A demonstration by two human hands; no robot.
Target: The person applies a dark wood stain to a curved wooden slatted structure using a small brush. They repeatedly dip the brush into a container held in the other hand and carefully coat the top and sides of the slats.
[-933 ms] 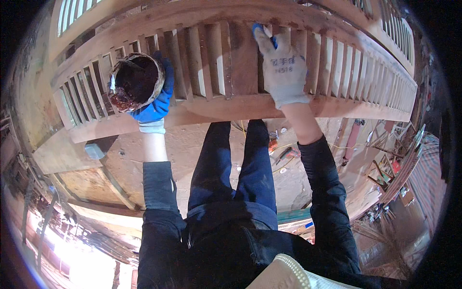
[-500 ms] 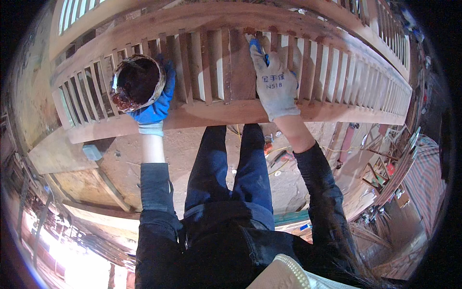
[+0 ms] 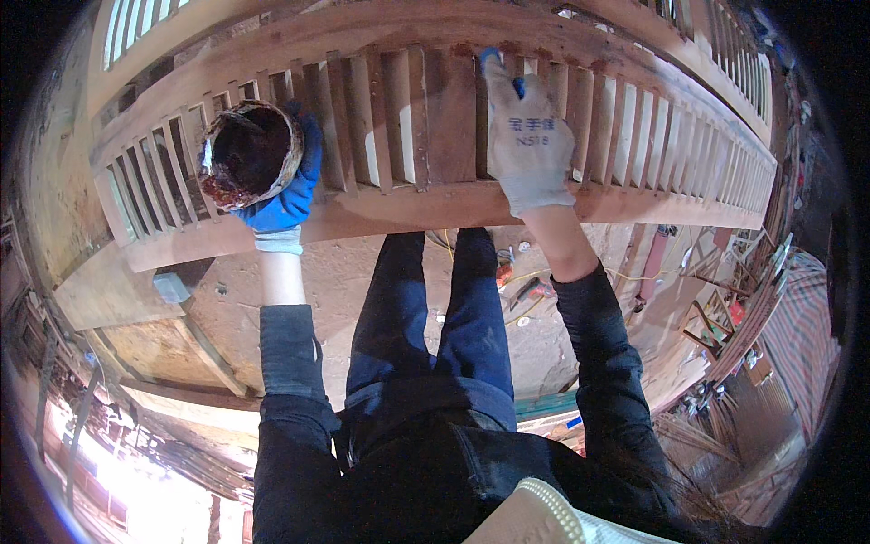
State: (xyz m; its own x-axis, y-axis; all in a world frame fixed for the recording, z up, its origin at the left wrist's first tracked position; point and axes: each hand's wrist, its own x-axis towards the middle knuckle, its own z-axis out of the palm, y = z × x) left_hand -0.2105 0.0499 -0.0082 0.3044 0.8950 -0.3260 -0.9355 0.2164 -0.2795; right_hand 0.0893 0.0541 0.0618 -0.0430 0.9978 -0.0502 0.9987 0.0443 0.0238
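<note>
My left hand (image 3: 292,195), in a blue-coated glove, is wrapped round a round open pot (image 3: 292,168) with a crusted rim. The pot is tipped toward me and shows dark reddish-brown stuff (image 3: 249,150) inside. My right hand (image 3: 533,136), in a pale glove with blue fingertips, is over the slats of a wooden panel (image 3: 362,210), close to its far rail. One finger or thumb points up at that rail; the others curl under, so whatever they hold is hidden. Beside this hand, a wide middle slat (image 3: 450,118) looks darker than the pale slats at the right.
More slatted woodwork (image 3: 734,63) stands beyond the panel. On the floor below lie a yellow cord (image 3: 625,274), a red-and-black tool (image 3: 530,292) and a translucent block (image 3: 170,287). Wood scraps (image 3: 716,317) and a striped sheet (image 3: 797,317) are at the right.
My right hand has shifted a little to the right along the far rail. The pot in my left hand has moved slightly left.
</note>
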